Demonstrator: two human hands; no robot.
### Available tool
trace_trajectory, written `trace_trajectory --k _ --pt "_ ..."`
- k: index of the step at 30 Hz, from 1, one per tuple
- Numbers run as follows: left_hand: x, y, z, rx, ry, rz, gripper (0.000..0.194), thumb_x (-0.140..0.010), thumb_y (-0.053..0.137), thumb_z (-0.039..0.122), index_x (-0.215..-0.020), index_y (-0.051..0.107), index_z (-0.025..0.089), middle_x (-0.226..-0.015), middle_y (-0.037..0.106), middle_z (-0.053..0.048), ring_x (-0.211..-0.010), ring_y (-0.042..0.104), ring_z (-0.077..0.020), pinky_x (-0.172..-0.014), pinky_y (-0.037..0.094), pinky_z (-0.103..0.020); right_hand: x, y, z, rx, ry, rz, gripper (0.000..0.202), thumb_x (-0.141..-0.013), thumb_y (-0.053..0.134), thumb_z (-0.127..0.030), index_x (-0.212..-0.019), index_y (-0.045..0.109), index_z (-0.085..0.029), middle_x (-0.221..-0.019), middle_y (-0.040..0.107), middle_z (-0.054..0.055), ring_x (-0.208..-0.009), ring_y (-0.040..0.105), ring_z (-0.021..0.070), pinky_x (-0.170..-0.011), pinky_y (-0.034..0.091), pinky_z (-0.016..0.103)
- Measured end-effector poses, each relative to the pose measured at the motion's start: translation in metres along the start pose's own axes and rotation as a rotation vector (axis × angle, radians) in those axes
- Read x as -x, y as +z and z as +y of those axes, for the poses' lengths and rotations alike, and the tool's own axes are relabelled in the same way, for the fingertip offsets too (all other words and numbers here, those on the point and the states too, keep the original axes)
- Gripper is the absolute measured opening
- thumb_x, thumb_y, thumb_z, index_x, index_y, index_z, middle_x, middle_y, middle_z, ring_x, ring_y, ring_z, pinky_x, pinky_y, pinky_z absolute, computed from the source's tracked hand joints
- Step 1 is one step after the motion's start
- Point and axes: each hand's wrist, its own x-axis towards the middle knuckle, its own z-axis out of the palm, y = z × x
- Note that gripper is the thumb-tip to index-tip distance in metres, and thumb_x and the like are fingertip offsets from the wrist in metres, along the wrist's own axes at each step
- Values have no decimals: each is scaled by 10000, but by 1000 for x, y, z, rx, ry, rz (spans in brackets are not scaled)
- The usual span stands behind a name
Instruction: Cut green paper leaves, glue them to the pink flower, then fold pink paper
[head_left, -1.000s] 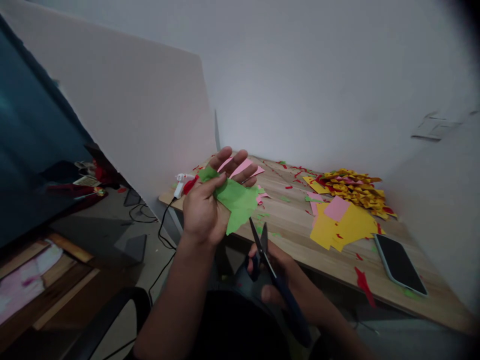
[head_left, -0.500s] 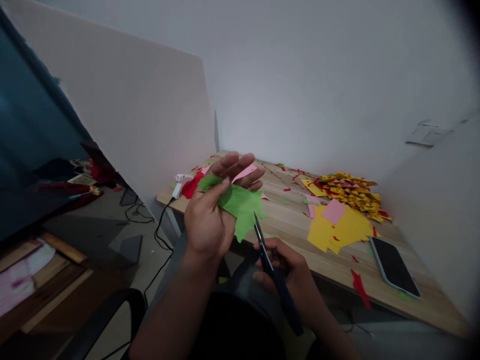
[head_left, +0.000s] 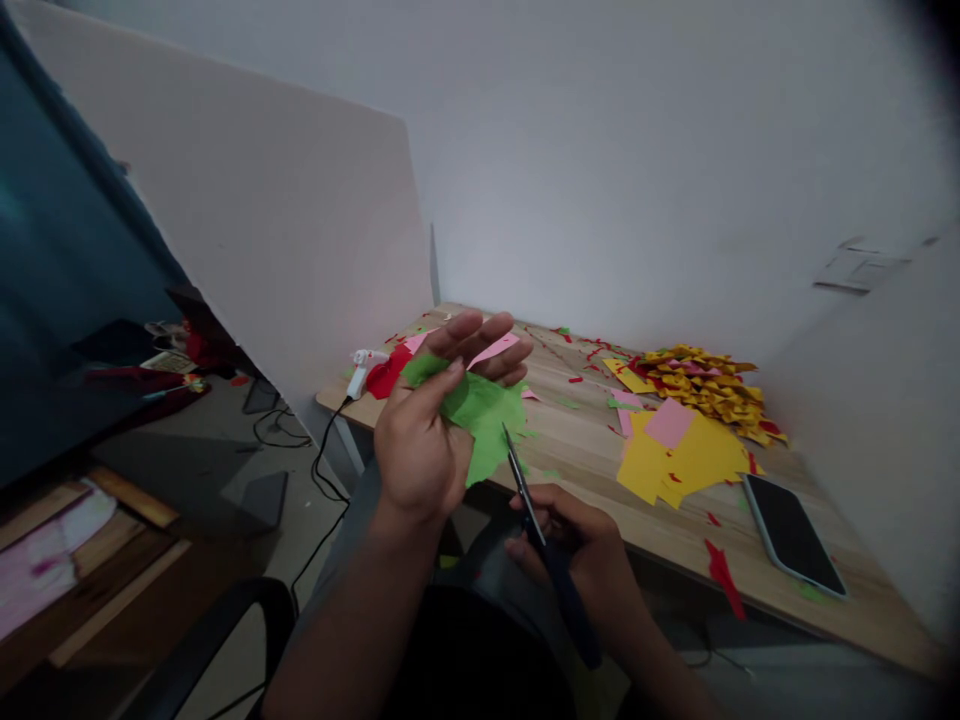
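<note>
Over the table's front edge, my left hand (head_left: 427, 430) pinches a piece of green paper (head_left: 486, 420) between thumb and fingers, palm turned up. The paper has an uneven, cut lower edge. In my right hand (head_left: 581, 535) is a pair of scissors (head_left: 534, 520) with dark blue handles, its blades pointing up and left. The blade tips meet the right side of the green paper; whether they touch it I cannot tell. My right fingers partly hide the handles.
On the wooden table (head_left: 577, 440) lie yellow paper sheets (head_left: 694, 455), a pink square (head_left: 670, 424), a pile of folded yellow pieces (head_left: 712, 390), red scraps and a phone (head_left: 795, 535). A white glue gun (head_left: 360, 375) with a cord sits at the left edge. A white panel (head_left: 300, 230) stands on the left.
The green paper has turned slightly in my left hand, and its lower part looks narrower. The scissor tips have shifted a little left. The whole view has moved slightly.
</note>
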Motion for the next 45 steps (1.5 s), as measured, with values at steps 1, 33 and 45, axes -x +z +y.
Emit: trace_trajectory --k 1,33,45 --pt "0 0 0 4 3 -5 343 -911 466 123 -1105 706 273 -1242 725 -11 -1298 600 -273 -1113 474 -458 0 0 1 16 -1 8 245 -715 777 -332 -919 706 -217 -610 561 -38 -539 501 119 -515 410 256" --pt "-12 -12 -4 58 28 56 464 -930 436 89 -1285 628 317 -1238 726 14 -1289 610 -225 -1134 466 -397 -4 -2 20 150 -117 83 320 -786 688 -247 -1102 643 -225 -865 684 30 -756 661 161 -657 527 249" --pt "-14 -16 -4 35 121 -13 422 -925 397 71 -1130 691 294 -1114 757 5 -1079 721 -207 -1023 554 -412 -3 -2 33 210 -237 130 324 -792 659 -195 -1112 669 -241 -894 718 31 -740 677 160 -610 538 232"
